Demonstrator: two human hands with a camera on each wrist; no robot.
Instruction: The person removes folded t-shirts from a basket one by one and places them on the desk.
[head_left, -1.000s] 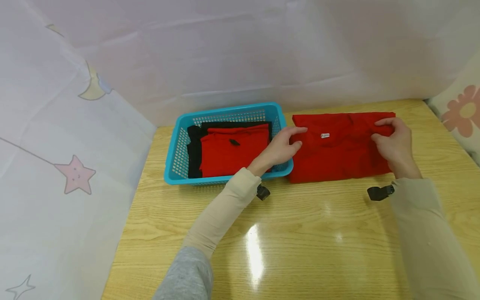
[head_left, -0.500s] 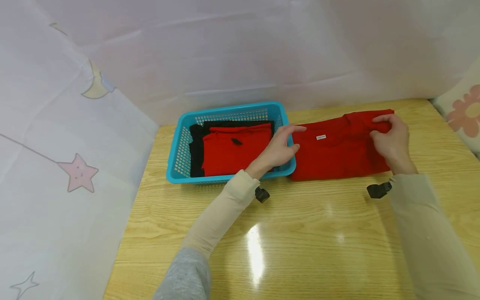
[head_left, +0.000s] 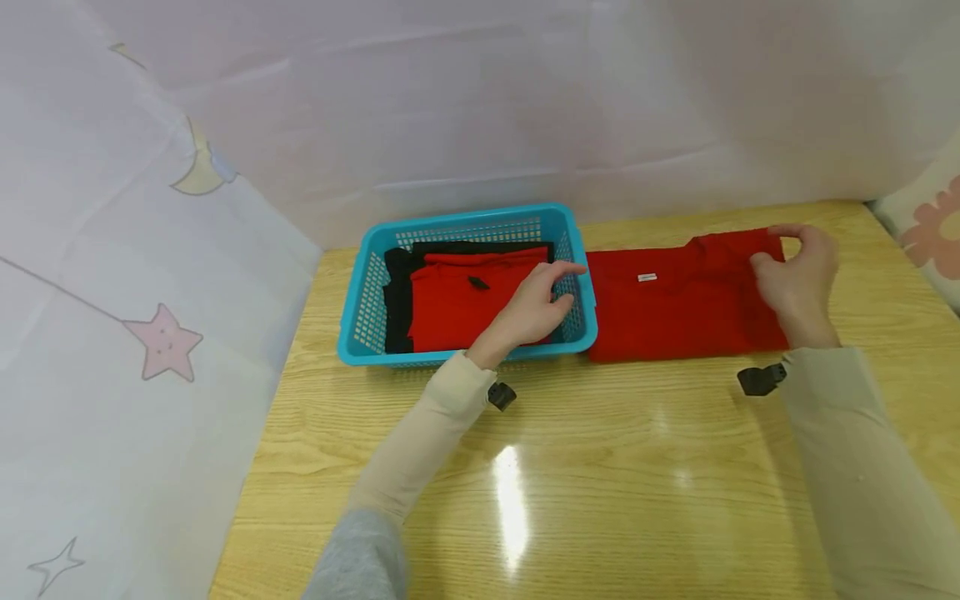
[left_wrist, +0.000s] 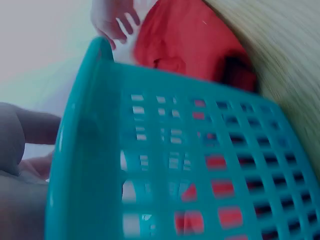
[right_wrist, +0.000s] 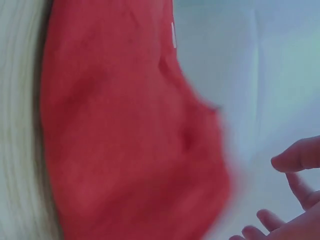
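Note:
A folded red garment (head_left: 675, 308) with a small white label lies flat on the table, against the right side of a blue plastic basket (head_left: 465, 218). My left hand (head_left: 532, 304) hovers over the basket's right end, thumb and forefinger apart, holding nothing. In the left wrist view that hand is partly hidden behind the basket rim (left_wrist: 70, 145). At the garment's right end is my right hand (head_left: 806, 279). The right wrist view shows its fingers (right_wrist: 300, 155) spread and apart from the red cloth (right_wrist: 115, 120), with nothing between them.
Inside the basket lie a folded red garment with a dark mark (head_left: 457, 308) and black cloth (head_left: 397, 312). A pale printed sheet (head_left: 450, 108) rises behind the wooden table (head_left: 600, 483) and along its left. Small black cameras sit at both wrists.
My left hand has drawn back leftward from the red garment to over the basket. The right hand has shifted slightly right to the garment's end, and the garment's upper left part has settled lower.

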